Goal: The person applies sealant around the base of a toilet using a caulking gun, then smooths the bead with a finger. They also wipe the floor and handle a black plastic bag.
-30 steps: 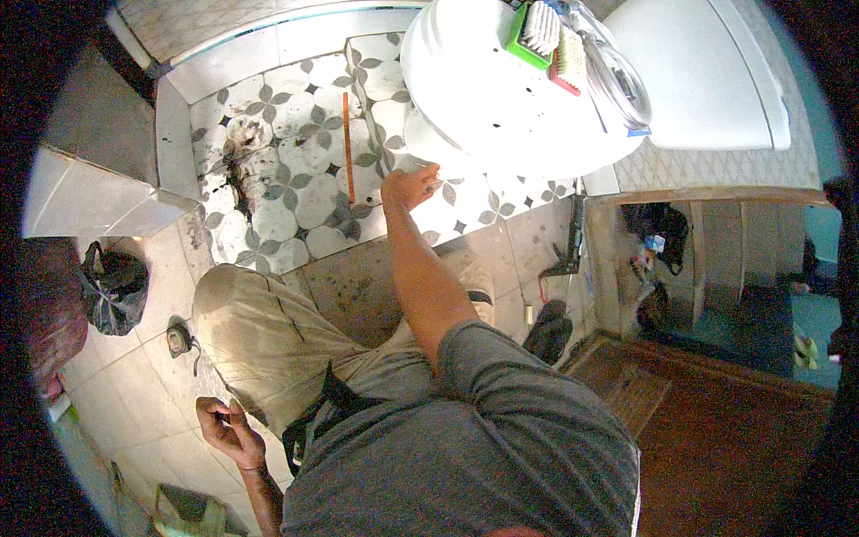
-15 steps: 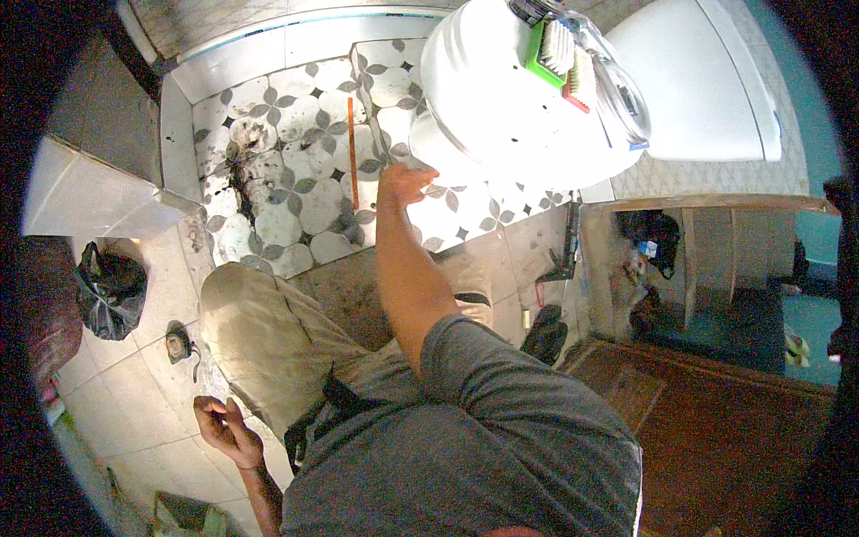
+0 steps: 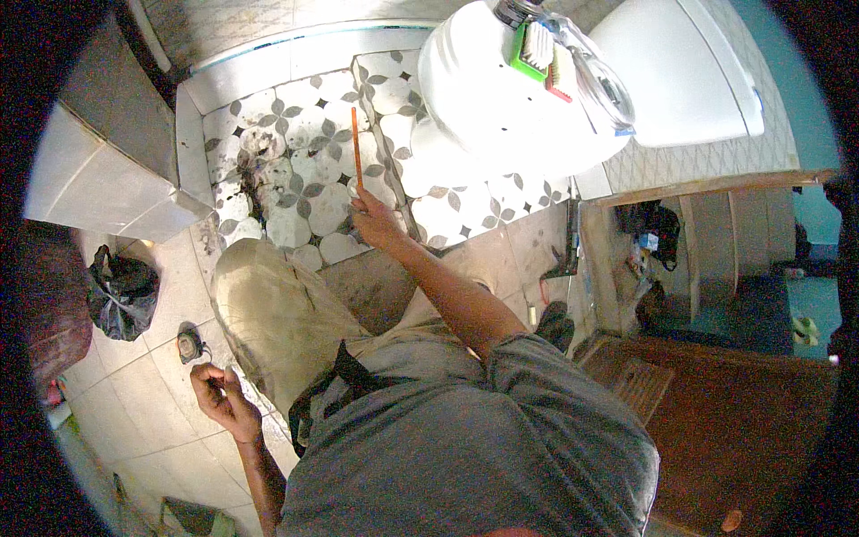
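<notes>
My right hand reaches down to the patterned floor tiles. Its fingers are closed at the near end of a thin orange stick and cover that end. The stick points away from me across the tiles. At the lower left, my left hand hangs beside my knee, its fingers loosely curled and the thumb apart from them. I see nothing in it. A small dark and silver object that looks like a tape measure lies on the floor just beyond it.
A white toilet stands at the far right, with a green brush, a red brush and a clear coiled hose on its lid. A black plastic bag sits at the left. A tiled wall corner juts in.
My right hand has moved left and nearer to me, from the tiles beside the toilet to the near end of the orange stick. My left hand stays about where it was.
</notes>
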`<state>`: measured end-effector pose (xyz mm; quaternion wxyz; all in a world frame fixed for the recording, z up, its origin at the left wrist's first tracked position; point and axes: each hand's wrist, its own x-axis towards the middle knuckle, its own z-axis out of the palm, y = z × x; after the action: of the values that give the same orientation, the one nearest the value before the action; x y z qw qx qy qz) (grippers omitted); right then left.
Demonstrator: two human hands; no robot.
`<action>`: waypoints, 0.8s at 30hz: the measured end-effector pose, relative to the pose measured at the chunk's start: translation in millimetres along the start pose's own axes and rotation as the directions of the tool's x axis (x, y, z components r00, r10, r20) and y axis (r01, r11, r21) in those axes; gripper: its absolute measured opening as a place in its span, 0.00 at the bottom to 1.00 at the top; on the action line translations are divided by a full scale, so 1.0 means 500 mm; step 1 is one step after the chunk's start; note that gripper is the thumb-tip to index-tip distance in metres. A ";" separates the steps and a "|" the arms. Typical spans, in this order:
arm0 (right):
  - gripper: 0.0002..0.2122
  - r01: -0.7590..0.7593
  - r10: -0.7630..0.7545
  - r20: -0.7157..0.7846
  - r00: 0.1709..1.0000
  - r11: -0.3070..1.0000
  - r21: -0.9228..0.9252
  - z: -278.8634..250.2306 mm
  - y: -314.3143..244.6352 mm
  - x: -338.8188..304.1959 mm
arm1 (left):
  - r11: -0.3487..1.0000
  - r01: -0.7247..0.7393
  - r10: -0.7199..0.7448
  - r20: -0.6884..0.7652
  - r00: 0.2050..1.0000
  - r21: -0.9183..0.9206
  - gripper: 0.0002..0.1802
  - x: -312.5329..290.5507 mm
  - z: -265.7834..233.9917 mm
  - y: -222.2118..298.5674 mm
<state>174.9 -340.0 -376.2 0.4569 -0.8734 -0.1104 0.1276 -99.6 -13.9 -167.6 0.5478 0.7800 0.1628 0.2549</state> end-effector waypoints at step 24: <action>0.26 0.155 -0.158 0.006 0.987 0.967 -0.204 -0.175 0.149 -0.108 | 0.966 0.259 -0.258 -0.025 0.966 0.029 0.07 -0.043 -0.043 -0.059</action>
<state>157.8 -465.7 -383.2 0.3743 -0.9048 -0.1891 0.0746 -128.7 1.5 -194.2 0.5622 0.7579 0.2730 0.1870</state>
